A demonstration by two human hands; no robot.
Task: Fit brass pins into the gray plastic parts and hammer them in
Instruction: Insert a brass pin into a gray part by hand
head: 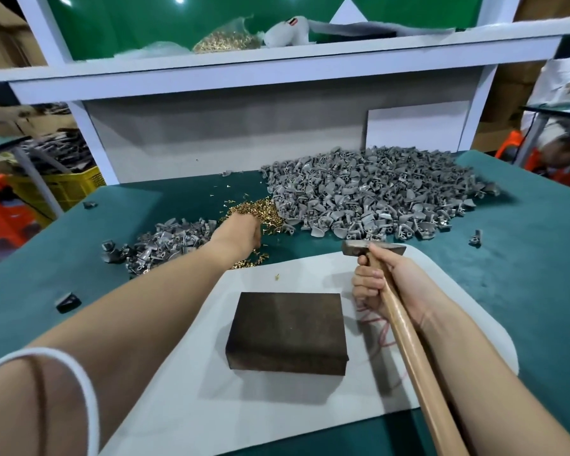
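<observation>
My left hand (240, 232) reaches forward into the heap of brass pins (260, 209) on the green table; its fingers are buried in the pins and hidden. My right hand (380, 281) grips the wooden handle of a hammer (372, 247) just below its metal head, held above the white mat. A dark block (286, 330) sits on the white mat (178, 390) in front of me with nothing on it. A big pile of gray plastic parts (375, 192) lies beyond the hammer. A smaller pile of gray parts (165, 241) lies left of my left arm.
One loose brass pin (277, 276) lies on the mat. Stray gray parts (68, 302) (475, 237) dot the green table (523, 258). A white shelf (277, 57) above holds a bag of brass pins (226, 41). Yellow and orange crates (63, 189) stand at left.
</observation>
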